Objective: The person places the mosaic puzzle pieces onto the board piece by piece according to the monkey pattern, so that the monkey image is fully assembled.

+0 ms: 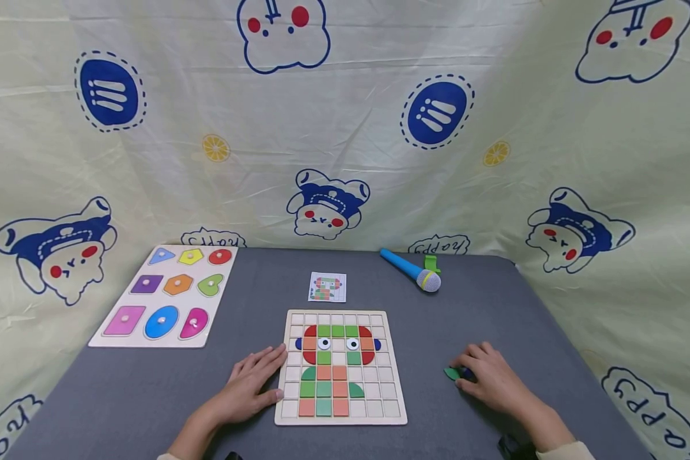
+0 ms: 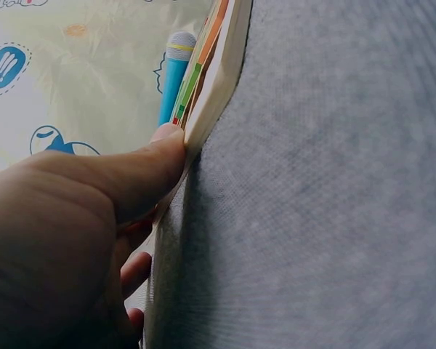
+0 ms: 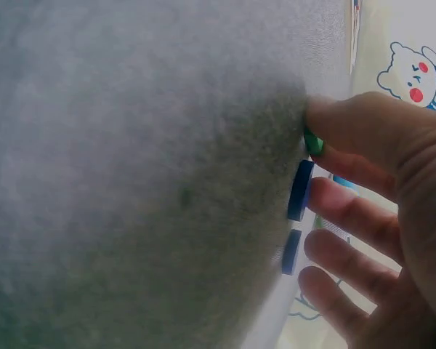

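Observation:
A pale square grid board point(image 1: 375, 374) holds coloured tiles laid out as a figure with two round eyes, red corners and a green and orange body. My left hand point(image 1: 252, 385) rests at the board's left edge, fingers extended, with the thumb point(image 2: 156, 156) against its side. To the right of the board, my right hand point(image 1: 490, 375) pinches a green tile point(image 3: 314, 142) between thumb and index finger, low over the table. Two dark blue pieces point(image 3: 301, 190) stand close by its other fingertips in the right wrist view.
Behind the board lies a small picture card point(image 1: 327, 287) showing a similar figure. A white shape puzzle point(image 1: 169, 306) with knobbed pieces sits at the left. At the back right are a blue toy microphone point(image 1: 408, 268) and a green object point(image 1: 431, 262). A printed curtain hangs behind the grey table.

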